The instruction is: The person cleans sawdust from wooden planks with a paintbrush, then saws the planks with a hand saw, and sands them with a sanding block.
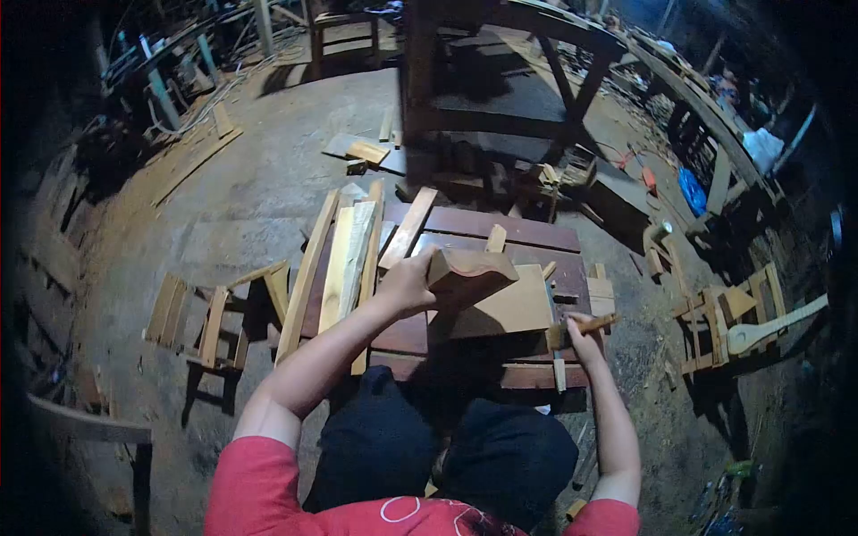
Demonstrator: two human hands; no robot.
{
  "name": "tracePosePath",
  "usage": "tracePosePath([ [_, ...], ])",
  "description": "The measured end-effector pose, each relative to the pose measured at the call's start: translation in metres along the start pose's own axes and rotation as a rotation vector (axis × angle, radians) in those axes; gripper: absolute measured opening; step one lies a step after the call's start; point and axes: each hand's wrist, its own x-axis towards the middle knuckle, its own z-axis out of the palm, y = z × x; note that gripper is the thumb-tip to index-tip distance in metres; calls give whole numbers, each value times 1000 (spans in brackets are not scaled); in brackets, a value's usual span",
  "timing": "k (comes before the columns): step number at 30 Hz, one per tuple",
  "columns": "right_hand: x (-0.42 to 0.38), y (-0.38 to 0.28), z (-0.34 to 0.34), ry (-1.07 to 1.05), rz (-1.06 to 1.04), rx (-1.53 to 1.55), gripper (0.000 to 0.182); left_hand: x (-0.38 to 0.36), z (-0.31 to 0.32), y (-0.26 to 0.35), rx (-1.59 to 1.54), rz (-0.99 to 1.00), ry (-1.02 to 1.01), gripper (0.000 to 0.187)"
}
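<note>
Wooden block in one hand, brush in the other

The left hand (407,284) grips a wooden block (472,270) with a curved edge, over the left part of a flat board (525,308) on the low reddish worktop (547,232). The right hand (585,339) is closed around what looks like a brush (558,337), near the board's right edge. Long wooden strips (308,272) lie side by side on the worktop's left side, and dark-clothed knees (380,442) sit close to its near edge. Whether the block touches the board, I cannot tell.
</note>
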Motion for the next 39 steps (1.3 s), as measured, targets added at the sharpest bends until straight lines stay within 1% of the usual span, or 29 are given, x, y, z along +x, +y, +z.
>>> tracePosePath([
  [1,-13,-8,-2,-4,55,21,24,-7,-4,5,-8,1,3,58],
  [2,-24,-10,-3,-26,42,15,24,-16,-9,10,-80,-63,-29,60],
  [3,-35,-10,-6,10,92,61,24,-24,-10,7,-85,-84,-14,60],
  [5,-58,-9,-13,39,135,103,24,-33,0,-16,-193,-176,149,58],
  [6,-69,-9,-16,74,129,77,24,-38,10,-36,-222,-188,231,57],
  [7,-75,-9,-19,116,118,54,24,-40,13,-48,-223,-184,244,57],
  [8,-84,-11,-22,118,107,49,24,-42,14,-58,-264,-155,351,55],
  [9,-94,-14,-27,128,182,70,25,-44,13,-63,-306,-128,455,53],
  [10,-101,-18,-33,136,256,90,25,-45,4,-55,-440,-173,505,50],
  [11,-105,-22,-40,132,250,80,25,-46,1,-59,-448,-178,513,50],
  [13,-115,-26,-55,173,339,121,26,-52,0,-71,-591,-271,676,48],
  [15,-117,-10,-64,258,370,84,23,-55,-10,-76,-677,-527,791,51],
  [17,-117,-3,-71,279,344,40,24,-53,-1,-102,-878,-594,966,50],
  [18,-113,-1,-71,307,377,90,24,-52,-1,-108,-971,-620,966,48],
  [19,-112,5,-72,335,414,141,24,-48,3,-115,-974,-624,974,48],
  [20,-108,34,-71,330,414,117,26,-43,9,-122,-931,-617,1033,48],
  [21,-108,29,-67,328,419,111,26,-37,14,-131,-886,-609,1085,47],
  [22,-109,9,-59,275,390,84,26,-31,17,-139,-916,-606,1106,49],
  [23,-107,-14,-52,224,358,59,26,-27,10,-136,-916,-735,1048,53],
  [25,-108,-40,-43,185,335,-20,26,-16,7,-137,-827,-704,1155,53],
  [27,-102,-47,-37,81,313,-53,26,-8,10,-141,-764,-718,1154,54],
  [29,-98,-47,-36,70,295,-33,25,-6,17,-146,-696,-747,1149,55],
  [31,-94,-48,-36,63,264,3,25,-10,25,-151,-844,-660,953,52],
  [32,-93,-41,-37,55,267,-2,25,-15,29,-152,-889,-575,903,54],
  [33,-91,-31,-38,79,272,-36,25,-20,36,-159,-889,-583,906,54],
  [35,-87,-13,-36,99,274,-72,25,-28,37,-169,-637,-395,833,59],
  [36,-86,-6,-34,109,267,-81,25,-32,30,-167,-480,-497,739,60],
  [37,-86,1,-35,115,261,-92,26,-35,24,-164,-482,-507,740,60],
  [39,-83,-4,-29,80,259,-115,26,-39,5,-159,-123,-708,427,60],
])
